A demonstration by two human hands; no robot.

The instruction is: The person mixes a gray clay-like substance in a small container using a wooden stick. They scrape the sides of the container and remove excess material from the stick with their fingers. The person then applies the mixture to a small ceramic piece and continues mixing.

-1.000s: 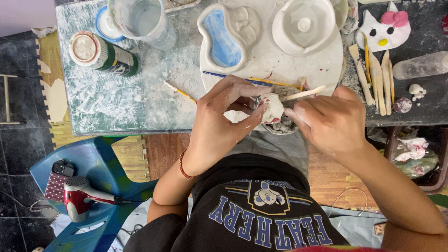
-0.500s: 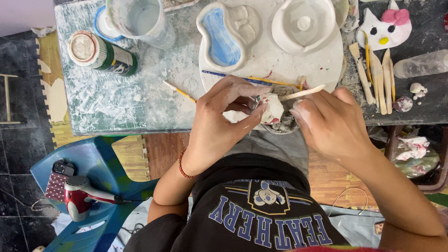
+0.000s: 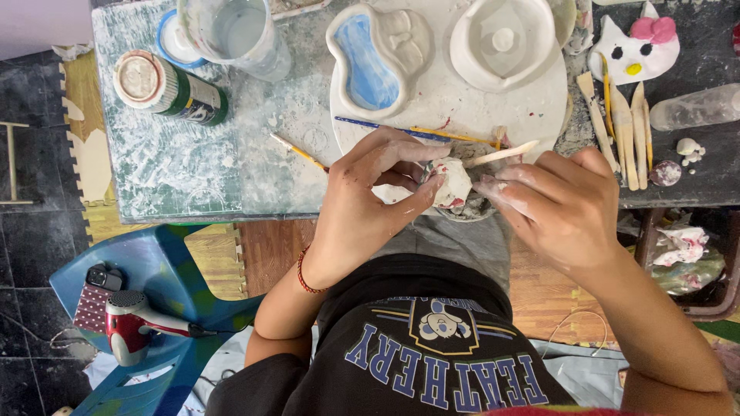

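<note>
Both hands have a tight grip on one small clay figure [image 3: 453,183], white with bits of red, held just over the near edge of the tabletop [image 3: 193,154]. Left hand [image 3: 362,204] pinches the figure from the left with thumb and fingers. Right hand [image 3: 559,204] closes on it from the right and also holds one wooden stick [image 3: 501,154]. The stick's long way runs left to right, with its far end pointing right and a little away. The figure sits right between the two hands, so both are just as near to it. A red string bracelet [image 3: 304,273] is on the left wrist.

Nearer, on the left, one red hair dryer [image 3: 131,331] lies on a blue chair [image 3: 177,270].

Farther off, one round white board [image 3: 455,92] lies on the tabletop. Two thin paintbrushes [image 3: 432,135] rest on it just past the hands, and a third brush [image 3: 297,152] lies to the left. Two clay dishes sit at the far side of the board, one with blue inside [image 3: 370,58] and one plain white [image 3: 501,42]. Far left are one green can [image 3: 166,86] and one clear cup [image 3: 235,35]. Far right are one cat-face clay piece [image 3: 636,50] with a pink bow and a row of wooden tools [image 3: 624,131].
</note>
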